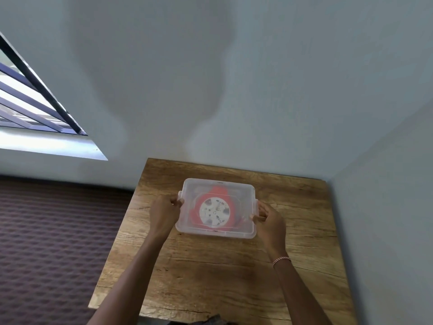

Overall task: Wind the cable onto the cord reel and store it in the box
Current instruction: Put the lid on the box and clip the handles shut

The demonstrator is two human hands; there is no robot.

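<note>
The cord reel (214,212) lies inside the lidded box (243,191). Left hand (164,213) and right hand (270,220) each grip a side latch (260,211); press both evenly until seated.

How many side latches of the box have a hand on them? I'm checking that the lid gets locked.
2: the left hand grips the left latch, the right hand the right latch of the box.

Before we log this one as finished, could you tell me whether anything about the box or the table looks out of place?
Nothing stands out. The clear box sits flat on the wooden table with its lid on, the red cord reel inside. The left hand and right hand grip its side latches.
</note>
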